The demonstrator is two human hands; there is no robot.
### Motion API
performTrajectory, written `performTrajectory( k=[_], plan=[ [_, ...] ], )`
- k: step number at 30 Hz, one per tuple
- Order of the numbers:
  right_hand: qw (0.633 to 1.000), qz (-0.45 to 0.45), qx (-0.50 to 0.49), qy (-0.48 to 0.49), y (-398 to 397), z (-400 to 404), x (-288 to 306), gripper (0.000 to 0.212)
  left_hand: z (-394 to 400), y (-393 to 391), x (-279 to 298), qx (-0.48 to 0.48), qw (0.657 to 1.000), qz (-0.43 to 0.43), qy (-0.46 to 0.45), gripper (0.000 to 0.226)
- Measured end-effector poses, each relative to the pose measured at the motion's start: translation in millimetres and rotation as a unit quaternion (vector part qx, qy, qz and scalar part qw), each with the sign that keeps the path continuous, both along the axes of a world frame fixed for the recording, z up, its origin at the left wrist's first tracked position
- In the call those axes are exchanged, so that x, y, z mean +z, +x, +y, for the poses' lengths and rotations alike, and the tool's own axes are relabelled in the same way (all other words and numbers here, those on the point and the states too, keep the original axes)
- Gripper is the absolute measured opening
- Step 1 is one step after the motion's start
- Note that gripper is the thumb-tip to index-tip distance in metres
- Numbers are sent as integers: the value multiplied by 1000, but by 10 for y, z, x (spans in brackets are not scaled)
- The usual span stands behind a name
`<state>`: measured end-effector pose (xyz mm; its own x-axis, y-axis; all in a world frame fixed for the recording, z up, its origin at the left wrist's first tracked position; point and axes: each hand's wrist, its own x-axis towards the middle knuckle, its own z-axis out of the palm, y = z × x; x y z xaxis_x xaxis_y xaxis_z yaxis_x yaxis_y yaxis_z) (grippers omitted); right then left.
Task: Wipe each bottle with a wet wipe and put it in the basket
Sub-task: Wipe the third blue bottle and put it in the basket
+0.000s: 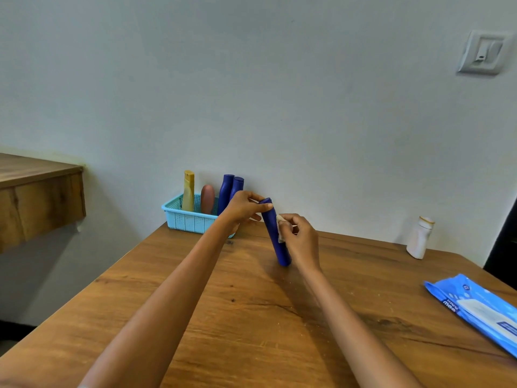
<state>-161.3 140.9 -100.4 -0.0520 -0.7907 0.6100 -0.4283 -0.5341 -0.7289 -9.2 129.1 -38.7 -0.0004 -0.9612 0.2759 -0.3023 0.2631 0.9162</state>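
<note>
Wiping is under way on a dark blue bottle (275, 233), which stands tilted on the wooden table (251, 317) with its base on the wood and its cap leaning far and left. The left hand (243, 208) pinches the cap end between thumb and fingertips, apparently to steady the bottle and leave its whole side bare for cleaning. The right hand (300, 239) has its fingers curled round a crumpled wet wipe (280, 228) and presses it against the right side of the bottle, about midway up its length. Leaning the bottle on its base probably lets the table take the weight while the top hand turns it. At the far left of the table, against the wall, sits a light blue basket (186, 219) that already holds four bottles upright: a yellow bottle (188, 191), a reddish-brown bottle (207, 198) and two dark blue bottles (230, 191); these look finished. A white bottle (419, 238) stands alone at the far right, well apart from the basket, and seems to be the one left to do. The blue pack of wipes (481, 312) lies at the near right edge, within easy reach of the wiping hand. The basket being near the left hand suits that hand for carrying the bottle over.
</note>
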Motion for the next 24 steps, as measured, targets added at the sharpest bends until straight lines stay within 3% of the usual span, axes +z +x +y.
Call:
performTrajectory(
  k=[4, 8, 16, 19, 24],
  plan=[
    [999, 40, -10, 16, -38, 2, -94, 5, -25, 45, -34, 19, 1000, 16, 3, 24],
    [989, 49, -27, 139, -127, -33, -124, 12, -57, 62, -65, 26, 999, 23, 10, 26],
    [982, -131, 75, 114, -55, 0, 72, 11, -40, 8, -35, 22, 999, 39, 0, 23],
    [980, -112, 90, 135, -55, 12, 70, 2, -50, 18, -49, 34, 998, 48, -5, 28],
    [974, -38, 37, 222, -196, -15, -76, 14, -65, 36, -64, 47, 998, 36, -9, 29]
  ],
)
